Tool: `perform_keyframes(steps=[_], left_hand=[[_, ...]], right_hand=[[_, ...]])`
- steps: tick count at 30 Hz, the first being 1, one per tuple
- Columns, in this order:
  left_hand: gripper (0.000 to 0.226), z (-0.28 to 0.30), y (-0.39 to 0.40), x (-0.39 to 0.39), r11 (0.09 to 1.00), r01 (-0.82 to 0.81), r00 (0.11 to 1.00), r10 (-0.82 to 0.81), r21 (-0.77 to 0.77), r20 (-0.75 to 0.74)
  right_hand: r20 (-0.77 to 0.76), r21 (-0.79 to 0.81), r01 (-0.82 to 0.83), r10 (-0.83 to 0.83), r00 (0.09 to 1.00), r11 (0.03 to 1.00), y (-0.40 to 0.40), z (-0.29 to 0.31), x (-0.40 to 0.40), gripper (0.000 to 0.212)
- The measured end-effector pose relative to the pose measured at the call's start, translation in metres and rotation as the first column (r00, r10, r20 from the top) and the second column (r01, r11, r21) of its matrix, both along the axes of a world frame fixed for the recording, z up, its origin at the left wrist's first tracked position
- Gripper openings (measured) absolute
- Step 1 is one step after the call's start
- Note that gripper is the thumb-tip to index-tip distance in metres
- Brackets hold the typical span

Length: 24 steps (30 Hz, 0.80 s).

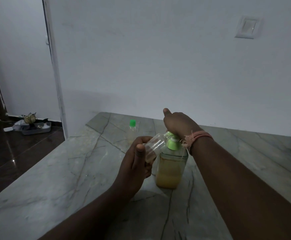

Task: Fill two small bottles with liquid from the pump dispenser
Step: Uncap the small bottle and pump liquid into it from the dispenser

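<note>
Fingers and thumb of the left hand (137, 158) are curling round a tilted small clear bottle (154, 147), mouth at the pump dispenser (171, 161) nozzle. The right hand (179, 122) is pressing the pump head, thumb lifted; whether its fingers are curling is hidden. A green-capped bottle (132, 131) is standing behind on the marble counter (72, 170), below a white wall (158, 58).

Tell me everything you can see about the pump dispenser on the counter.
The pump dispenser is a clear plastic bottle with a light green collar and pump head, standing upright on the grey marble counter. Yellow-orange liquid fills most of it. The right hand presses down on the pump head. The left hand holds a small clear bottle tilted against the spout. The spout's tip is hidden.
</note>
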<state>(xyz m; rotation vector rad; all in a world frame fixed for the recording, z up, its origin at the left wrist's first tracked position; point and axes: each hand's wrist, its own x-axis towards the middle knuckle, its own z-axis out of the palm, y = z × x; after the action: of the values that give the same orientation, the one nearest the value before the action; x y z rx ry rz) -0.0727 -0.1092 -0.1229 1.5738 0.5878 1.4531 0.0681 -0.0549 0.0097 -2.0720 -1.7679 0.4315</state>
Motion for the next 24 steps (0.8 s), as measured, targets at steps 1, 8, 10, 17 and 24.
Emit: perform_keyframes(steps=[1, 8, 10, 17, 24], left_hand=[[0.081, 0.0, 0.0, 0.0, 1.0, 0.002, 1.0, -0.002, -0.004, 0.006], [0.082, 0.003, -0.005, 0.0, 1.0, -0.019, 0.999, 0.019, 0.005, -0.035], [0.084, 0.003, -0.004, 0.001, 1.0, -0.014, 1.0, 0.014, -0.002, -0.025], [0.086, 0.001, -0.002, -0.001, 1.0, -0.002, 1.0, 0.002, -0.022, -0.002], [0.081, 0.003, -0.003, 0.0, 1.0, -0.008, 1.0, 0.008, -0.017, -0.016]], right_hand=[[0.007, 0.002, 0.016, -0.016, 1.0, 1.0, 0.001, -0.002, 0.0, 0.049], [-0.002, -0.004, -0.002, 0.002, 1.0, 1.0, -0.007, 0.004, -0.001, 0.036], [-0.038, 0.044, 0.013, -0.011, 0.999, 0.999, -0.004, 0.001, 0.001, 0.04], [-0.069, 0.042, 0.05, -0.047, 0.996, 0.998, -0.002, -0.007, -0.001, 0.038], [-0.197, 0.114, 0.106, -0.082, 0.977, 0.988, 0.012, -0.012, 0.006, 0.071]])
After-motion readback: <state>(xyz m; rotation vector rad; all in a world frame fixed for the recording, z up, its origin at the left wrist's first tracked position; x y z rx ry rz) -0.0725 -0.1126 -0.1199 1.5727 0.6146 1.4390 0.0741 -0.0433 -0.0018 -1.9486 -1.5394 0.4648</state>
